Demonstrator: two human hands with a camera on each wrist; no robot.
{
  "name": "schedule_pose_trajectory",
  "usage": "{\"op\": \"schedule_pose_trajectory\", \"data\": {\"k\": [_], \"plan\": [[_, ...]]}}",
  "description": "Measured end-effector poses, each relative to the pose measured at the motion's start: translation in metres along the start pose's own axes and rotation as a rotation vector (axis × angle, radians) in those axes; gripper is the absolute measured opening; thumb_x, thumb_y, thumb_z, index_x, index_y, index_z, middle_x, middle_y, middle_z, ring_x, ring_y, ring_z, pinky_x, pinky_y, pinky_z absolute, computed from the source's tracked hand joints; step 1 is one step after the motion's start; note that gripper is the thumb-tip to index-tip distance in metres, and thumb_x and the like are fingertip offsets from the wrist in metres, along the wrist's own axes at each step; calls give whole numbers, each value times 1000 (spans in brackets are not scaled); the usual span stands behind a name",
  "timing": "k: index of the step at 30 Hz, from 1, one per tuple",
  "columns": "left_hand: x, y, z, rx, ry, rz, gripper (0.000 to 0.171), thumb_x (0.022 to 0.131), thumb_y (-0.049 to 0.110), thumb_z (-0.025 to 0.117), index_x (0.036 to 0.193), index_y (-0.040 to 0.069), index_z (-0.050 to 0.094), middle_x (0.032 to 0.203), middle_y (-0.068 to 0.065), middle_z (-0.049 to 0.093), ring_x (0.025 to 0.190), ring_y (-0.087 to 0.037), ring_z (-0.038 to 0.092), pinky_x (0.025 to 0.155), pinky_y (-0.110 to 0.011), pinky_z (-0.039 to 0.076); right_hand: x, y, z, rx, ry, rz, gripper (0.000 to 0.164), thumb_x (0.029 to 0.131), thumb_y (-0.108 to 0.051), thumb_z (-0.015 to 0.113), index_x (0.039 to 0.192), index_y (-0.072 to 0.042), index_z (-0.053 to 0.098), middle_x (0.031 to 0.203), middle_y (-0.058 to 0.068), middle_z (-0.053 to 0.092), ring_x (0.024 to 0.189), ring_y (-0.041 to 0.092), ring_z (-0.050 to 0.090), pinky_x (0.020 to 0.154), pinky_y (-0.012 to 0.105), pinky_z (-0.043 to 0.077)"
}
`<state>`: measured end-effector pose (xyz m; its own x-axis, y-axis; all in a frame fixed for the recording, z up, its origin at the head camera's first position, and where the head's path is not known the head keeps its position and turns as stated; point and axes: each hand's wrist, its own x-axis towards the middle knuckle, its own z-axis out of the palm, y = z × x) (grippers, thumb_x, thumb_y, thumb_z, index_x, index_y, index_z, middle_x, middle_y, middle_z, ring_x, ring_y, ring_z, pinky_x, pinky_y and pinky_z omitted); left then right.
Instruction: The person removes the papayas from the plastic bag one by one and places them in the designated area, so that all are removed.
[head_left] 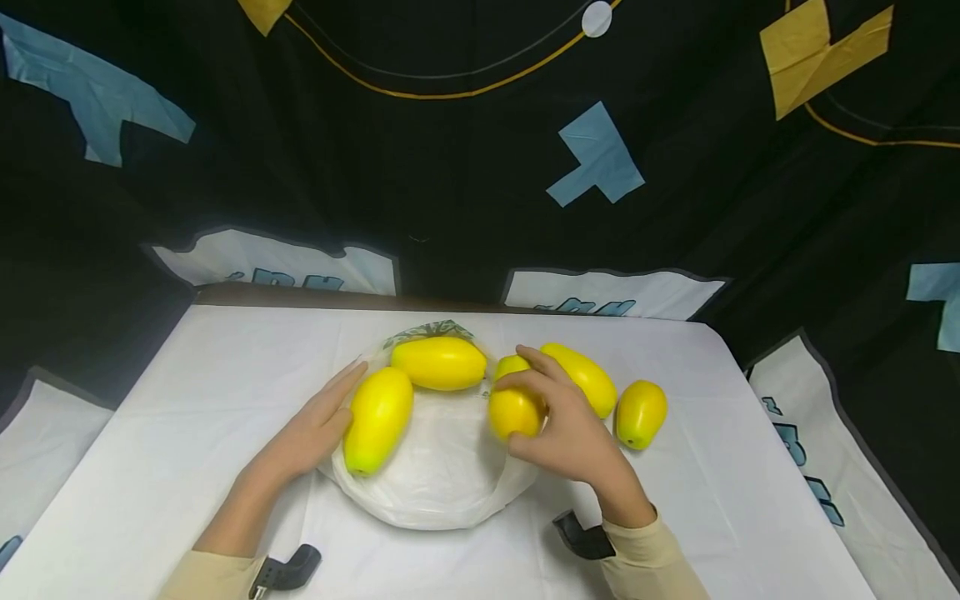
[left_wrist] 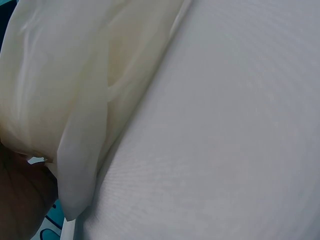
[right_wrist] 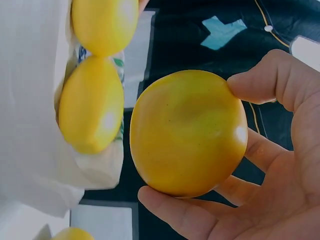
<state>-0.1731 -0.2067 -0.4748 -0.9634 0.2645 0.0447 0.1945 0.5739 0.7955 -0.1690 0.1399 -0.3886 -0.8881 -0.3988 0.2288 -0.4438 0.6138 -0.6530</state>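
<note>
My right hand [head_left: 562, 425] grips a plump yellow mango-like fruit [right_wrist: 190, 132] between thumb and fingers, over the right side of a white plastic bag [head_left: 442, 492]. A yellow fruit [head_left: 378, 421] lies at the left of the bag, and another [head_left: 438, 363] lies across its back. Against the bag's left side, my left hand [head_left: 318, 429] rests with fingers fairly straight, thumb beside the left fruit. In the left wrist view, the bag's thin film [left_wrist: 80, 100] hides most of that hand.
Right of the bag, two more yellow fruits, one longer [head_left: 581, 379] and one shorter [head_left: 641, 414], lie on the white table [head_left: 720, 467]. Green print shows at the bag's back rim. A black patterned cloth [head_left: 450, 183] hangs behind the table. Dark camera mounts [head_left: 288, 569] jut from both wrists.
</note>
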Motion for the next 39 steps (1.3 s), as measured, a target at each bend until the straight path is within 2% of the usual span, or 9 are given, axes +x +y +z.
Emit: {"op": "schedule_pose_trajectory", "data": {"k": [8,15,21,27,39], "plan": [[1,-2,0,1,-7,-14,57,102,11,36,157,15,21,162,-8,12,147,-33,10,116,-58,12,-4,7,-11,-9,50,4,55,60,-11,72,110,-34,66,152,-5,35,132,24,40,81,40,48],[1,-3,1,-5,-2,-11,57,102,11,37,157,15,21,162,-8,12,147,-33,10,116,-58,12,-6,10,-19,-4,76,14,56,61,-10,72,111,-34,66,153,-5,33,132,26,40,88,47,48],[1,-4,1,-8,-2,-10,57,102,11,37,157,15,21,162,-7,12,147,-33,10,116,-58,12,-9,11,-28,27,92,43,56,61,-8,73,112,-31,66,153,-7,33,128,27,45,86,46,51],[1,-2,1,-10,0,-2,57,102,10,37,157,14,21,162,-8,12,147,-33,10,116,-58,12,-12,16,-38,61,112,87,54,64,-4,74,112,-27,67,153,-4,33,126,29,46,88,52,52],[1,-1,1,-3,-1,-5,58,101,9,36,156,12,21,162,-8,12,147,-33,10,116,-58,12,-19,32,-49,20,148,114,53,65,-4,76,112,-25,67,153,-1,32,125,32,45,89,55,52]]}}
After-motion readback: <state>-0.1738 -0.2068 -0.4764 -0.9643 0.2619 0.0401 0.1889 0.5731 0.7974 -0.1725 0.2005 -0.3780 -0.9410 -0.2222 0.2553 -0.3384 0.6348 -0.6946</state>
